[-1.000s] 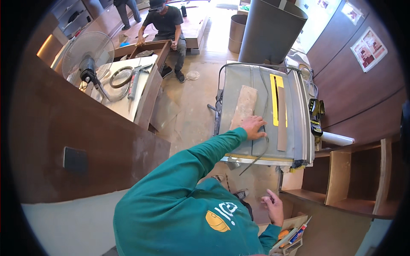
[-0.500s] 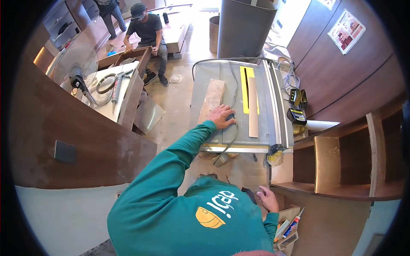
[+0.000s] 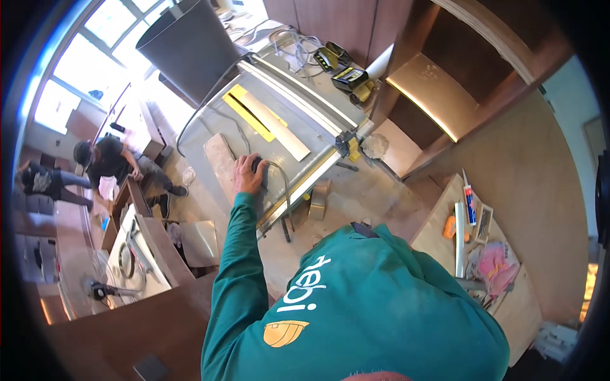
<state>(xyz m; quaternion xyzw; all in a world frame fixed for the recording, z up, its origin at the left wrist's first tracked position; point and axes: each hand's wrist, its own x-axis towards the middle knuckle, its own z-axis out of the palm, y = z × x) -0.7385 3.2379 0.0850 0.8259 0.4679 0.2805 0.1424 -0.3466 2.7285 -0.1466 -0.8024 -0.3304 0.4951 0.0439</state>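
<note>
My left hand (image 3: pixel 248 176) lies on the near end of a worn wooden board (image 3: pixel 218 162) on the grey table saw (image 3: pixel 210 124). Its fingers are loosely spread, with the tips beside a small black object (image 3: pixel 256 164) whose kind I cannot make out. A dark cord (image 3: pixel 285 184) runs from there over the saw's front edge. Farther right, a thin pale wood strip (image 3: pixel 279 130) lies along the yellow insert (image 3: pixel 238 105) with its dark slot. My right hand is out of sight, and my green-sleeved body fills the lower middle.
To the right, a wooden surface (image 3: pixel 438 241) holds a sealant tube (image 3: pixel 469 203), an orange tool (image 3: pixel 450 227) and a pink bag (image 3: pixel 495 267). Battery packs (image 3: pixel 349 77) lie beyond the saw's fence (image 3: pixel 298 89). At left, a person (image 3: pixel 114 162) sits by a drawer, near a fan (image 3: pixel 98 290).
The view has turned and shifted toward the right, showing more of the right-hand work surface. My right hand has gone out of view. My left hand remains on the board.
</note>
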